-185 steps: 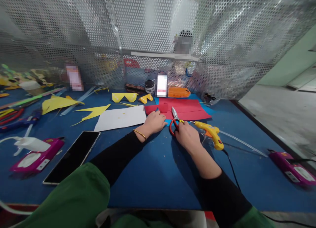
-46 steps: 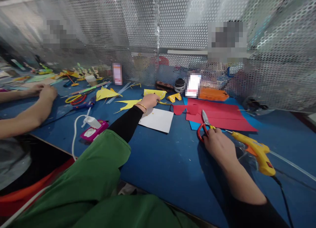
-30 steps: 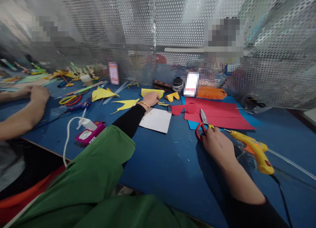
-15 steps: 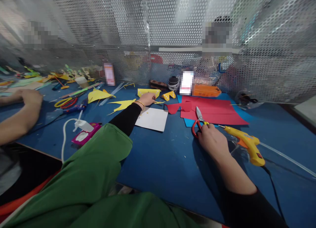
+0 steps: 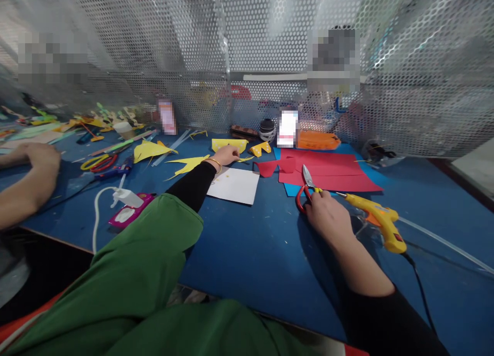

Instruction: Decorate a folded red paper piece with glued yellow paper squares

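My left hand (image 5: 226,155) reaches to the far side of the blue table, fingers curled together beside a thin yellow paper scrap (image 5: 244,160). Whether the scrap is pinched is hidden. Just behind the fingers is a yellow paper piece with pale dots (image 5: 229,145); a yellow cut-out like a glasses frame (image 5: 260,149) lies to their right. A white sheet (image 5: 237,186) lies flat below the wrist. My right hand (image 5: 328,212) is closed on the handles of red-and-yellow scissors (image 5: 307,176), whose blades point away over red paper (image 5: 332,168). Red paper glasses (image 5: 270,167) lie left of the blades.
A yellow glue gun (image 5: 376,217) with its cord lies right of my right hand. Blue paper (image 5: 293,190) sits under the red. An orange case (image 5: 318,140) and two phones stand along the perforated metal screen (image 5: 262,52). A purple power strip (image 5: 125,217) and a co-worker's arm (image 5: 34,186) are at left.
The whole view has shifted slightly, so things appear a little further left. Both hands keep nearly the same places, and the scissors stay in my right hand.
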Tool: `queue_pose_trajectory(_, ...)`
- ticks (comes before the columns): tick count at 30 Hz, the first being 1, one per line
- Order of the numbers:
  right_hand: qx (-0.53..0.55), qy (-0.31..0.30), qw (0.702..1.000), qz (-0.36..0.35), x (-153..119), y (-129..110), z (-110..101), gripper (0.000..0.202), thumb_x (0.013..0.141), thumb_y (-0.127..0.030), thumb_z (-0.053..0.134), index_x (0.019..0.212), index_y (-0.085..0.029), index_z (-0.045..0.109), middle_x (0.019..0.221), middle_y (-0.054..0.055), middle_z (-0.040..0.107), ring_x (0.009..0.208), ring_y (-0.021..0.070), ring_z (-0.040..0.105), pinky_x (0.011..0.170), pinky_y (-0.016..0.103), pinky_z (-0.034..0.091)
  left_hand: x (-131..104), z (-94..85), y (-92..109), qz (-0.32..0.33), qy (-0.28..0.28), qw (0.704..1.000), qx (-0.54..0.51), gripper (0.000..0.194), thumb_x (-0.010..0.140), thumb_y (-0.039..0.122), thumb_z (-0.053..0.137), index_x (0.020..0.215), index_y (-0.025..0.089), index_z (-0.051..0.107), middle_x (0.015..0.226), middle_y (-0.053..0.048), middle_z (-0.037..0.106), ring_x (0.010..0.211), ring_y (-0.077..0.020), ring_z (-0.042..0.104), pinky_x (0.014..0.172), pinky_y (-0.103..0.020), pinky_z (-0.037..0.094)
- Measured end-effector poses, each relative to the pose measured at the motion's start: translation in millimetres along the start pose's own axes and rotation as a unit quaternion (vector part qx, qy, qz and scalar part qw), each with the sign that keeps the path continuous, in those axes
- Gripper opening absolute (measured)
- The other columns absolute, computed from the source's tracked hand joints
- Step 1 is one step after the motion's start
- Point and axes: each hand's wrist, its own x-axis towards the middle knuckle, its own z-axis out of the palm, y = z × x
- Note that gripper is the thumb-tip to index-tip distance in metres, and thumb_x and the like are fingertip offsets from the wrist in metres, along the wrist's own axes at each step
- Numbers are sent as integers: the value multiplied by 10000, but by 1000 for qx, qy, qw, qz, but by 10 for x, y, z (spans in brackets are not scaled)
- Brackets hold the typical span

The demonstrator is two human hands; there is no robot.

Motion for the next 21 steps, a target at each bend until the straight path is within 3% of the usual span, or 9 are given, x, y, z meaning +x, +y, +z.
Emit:
queue_pose_trajectory(4, -2, 0, 1000, -1, -5, -8, -17, 297, 989, -257, 422, 1091, -102, 655, 1135, 186, 639, 952, 249, 683, 633, 287, 418, -15, -12, 50, -21, 4, 1000, -13, 395, 968, 375, 637, 1304, 172, 600, 1307, -112, 622, 1096, -255, 652, 911, -473, 576)
queue_pose_trajectory(6, -2, 0, 1000, -1, -5, -9, -16, 304, 990, -257, 416, 1098, -99, 653, 1134, 185, 641, 959, 256, 683, 636, 291, 423, -36, -20, 96, -34, 31, 999, -25, 322, 950, 345, 658, 1208, 152, 651, 1231, -113, 662, 1077, -258, 654, 919, -444, 556)
queue_pose_trajectory(9, -1, 1, 1000, -1, -1, -5, -6, 308, 988, -255, 409, 1094, -101, 654, 1134, 181, 644, 963, 260, 684, 642, 292, 430, -83, -59, 188, -68, 122, 989, -53, 139, 925, 244, 626, 1002, 149, 691, 1056, -126, 719, 1066, -284, 647, 910, -383, 479)
queue_pose_trajectory(12, 2, 3, 1000, 2, 0, 6, 1, 299, 978, -244, 406, 1077, -114, 657, 1133, 176, 650, 952, 257, 688, 639, 290, 431, -133, -166, 293, -110, 235, 961, -92, 216, 951, 198, 483, 1066, 166, 663, 1086, -154, 716, 1113, -309, 621, 890, -386, 423)
queue_pose_trajectory(15, 6, 12, 1000, 21, -8, 25, 5, 286, 950, -218, 421, 1101, -106, 637, 1136, 192, 654, 962, 271, 693, 637, 297, 434, -181, -324, 406, -115, 289, 939, -148, 244, 928, 161, 476, 1077, 178, 669, 1166, -151, 703, 1186, -308, 585, 911, -378, 409)
queue_pose_trajectory(18, 13, 17, 998, 53, -5, 52, 22, 304, 924, -217, 440, 1123, -71, 617, 1107, 231, 666, 916, 294, 707, 623, 315, 432, -254, -440, 570, -111, 282, 925, -230, 220, 890, 105, 496, 981, 170, 686, 1130, -129, 711, 1106, -257, 623, 855, -333, 448)
queue_pose_trajectory(21, 27, 6, 998, 58, 29, 81, 51, 315, 909, -229, 456, 1118, -63, 623, 1054, 222, 698, 871, 296, 716, 629, 327, 430, -411, -433, 828, -115, 216, 909, -339, 182, 871, 64, 504, 911, 139, 665, 943, -114, 717, 749, -166, 655, 654, -285, 474)
